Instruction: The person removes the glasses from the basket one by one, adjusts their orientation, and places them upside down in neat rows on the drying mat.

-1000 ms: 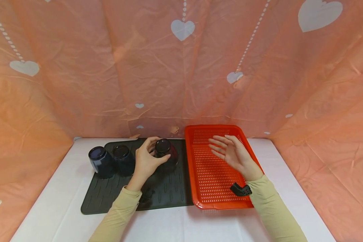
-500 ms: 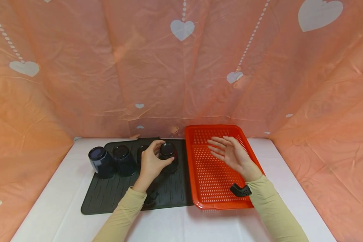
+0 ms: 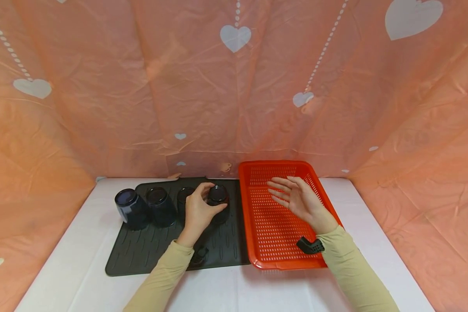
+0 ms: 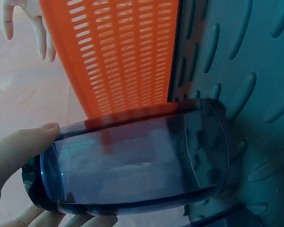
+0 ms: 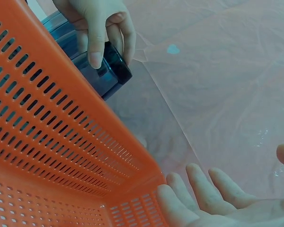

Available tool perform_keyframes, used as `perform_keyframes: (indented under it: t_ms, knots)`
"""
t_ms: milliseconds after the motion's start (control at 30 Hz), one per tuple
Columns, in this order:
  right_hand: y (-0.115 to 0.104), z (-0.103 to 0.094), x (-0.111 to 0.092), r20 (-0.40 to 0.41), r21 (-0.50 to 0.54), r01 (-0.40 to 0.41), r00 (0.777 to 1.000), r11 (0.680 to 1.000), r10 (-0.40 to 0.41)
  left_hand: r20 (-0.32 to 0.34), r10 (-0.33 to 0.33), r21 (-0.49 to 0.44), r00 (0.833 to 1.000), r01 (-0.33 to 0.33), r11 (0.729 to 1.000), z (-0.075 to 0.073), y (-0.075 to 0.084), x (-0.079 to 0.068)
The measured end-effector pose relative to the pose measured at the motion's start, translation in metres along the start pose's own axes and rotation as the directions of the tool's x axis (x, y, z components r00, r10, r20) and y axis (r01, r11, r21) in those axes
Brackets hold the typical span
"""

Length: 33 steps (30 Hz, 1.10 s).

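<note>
My left hand (image 3: 199,212) grips a dark tinted drinking glass (image 3: 219,198) near its base, thumb on one side and fingers on the other. The glass stands upside down, its rim end (image 4: 221,146) against the dark ribbed drying mat (image 3: 226,249). To its left are three more upturned glasses: one partly hidden by the hand (image 3: 182,200), one in the middle (image 3: 161,209) and one at the far left (image 3: 131,210). Above the red-orange plastic basket (image 3: 248,225), my right hand (image 3: 302,203) hovers with spread, relaxed fingers and holds nothing.
The basket stands directly right of the mat, its slotted wall (image 5: 52,109) rising between the two hands. Both rest on a white-covered table (image 3: 203,290). A peach curtain (image 3: 203,108) with hearts closes off the back and sides.
My left hand has shifted slightly right and towards me with the glass, which now sits lower on the mat. The third glass has come out from behind the hand. The right hand barely moves.
</note>
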State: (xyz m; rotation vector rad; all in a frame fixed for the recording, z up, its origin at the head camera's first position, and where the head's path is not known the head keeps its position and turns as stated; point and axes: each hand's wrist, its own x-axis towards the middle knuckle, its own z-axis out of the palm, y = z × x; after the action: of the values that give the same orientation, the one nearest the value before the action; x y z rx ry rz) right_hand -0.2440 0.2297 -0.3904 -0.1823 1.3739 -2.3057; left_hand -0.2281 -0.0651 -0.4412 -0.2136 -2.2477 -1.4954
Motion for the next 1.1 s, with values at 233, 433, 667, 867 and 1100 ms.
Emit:
perform_keyframes:
  t_ms: [233, 433, 667, 867, 1100]
  knots:
    - [0.001, 0.0, 0.003, 0.0, -0.004, -0.005, 1.0, 1.0, 0.005, -0.004, -0.026, 0.016, 1.0, 0.026, 1.0, 0.0, -0.002, 0.0]
    - [0.001, 0.0, 0.003, 0.003, -0.008, -0.008, 1.0, 1.0, 0.008, 0.017, -0.018, 0.099, 1.0, 0.016, 0.995, 0.001, 0.0, -0.001]
    - [0.003, 0.0, 0.003, 0.003, -0.007, -0.012, 1.0, 1.0, 0.012, 0.079, 0.009, 0.158, 0.997, -0.021, 0.987, -0.001, 0.004, -0.002]
    - [0.002, 0.001, 0.002, 0.009, -0.009, -0.012, 1.0, 1.0, 0.012, 0.142, -0.014, 0.169, 0.99, -0.01, 0.985, -0.007, 0.006, 0.0]
    - [0.003, 0.0, 0.001, 0.001, -0.035, -0.001, 1.0, 0.999, 0.001, 0.233, -0.045, 0.092, 0.971, 0.024, 0.995, -0.02, 0.011, 0.0]
